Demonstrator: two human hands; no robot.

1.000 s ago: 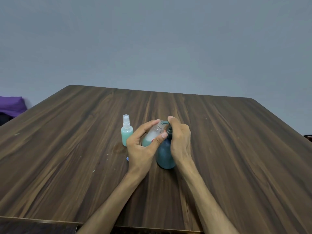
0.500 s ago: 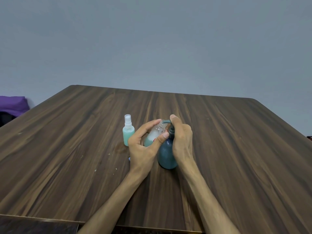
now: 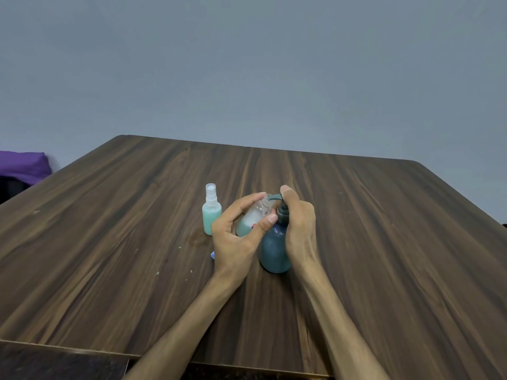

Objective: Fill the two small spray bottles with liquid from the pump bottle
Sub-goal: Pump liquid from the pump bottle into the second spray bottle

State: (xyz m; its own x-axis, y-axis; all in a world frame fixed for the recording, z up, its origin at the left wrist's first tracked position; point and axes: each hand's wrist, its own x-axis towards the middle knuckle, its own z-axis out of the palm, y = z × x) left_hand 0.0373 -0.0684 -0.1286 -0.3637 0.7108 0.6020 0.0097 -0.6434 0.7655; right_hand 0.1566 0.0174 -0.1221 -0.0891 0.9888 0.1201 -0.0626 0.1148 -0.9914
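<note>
Open bottle (image 3: pixel 253 219) is pinched tilted by the left hand (image 3: pixel 233 239) so its mouth is kept under the spout. The pump (image 3: pixel 275 197) is pressed by the right hand (image 3: pixel 299 229), fingers curled round it.

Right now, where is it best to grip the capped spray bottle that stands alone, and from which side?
Probably pinch the capped spray bottle around its wide green body, below the narrow white sprayer, coming from the left, its open side. It stands upright on the table, and the left hand is close on its right.

2 bare forearms reach in from the bottom edge, with no sleeves, rings or watch in view. The left hand (image 3: pixel 235 237) and right hand (image 3: pixel 299 231) show short, plain nails.
</note>
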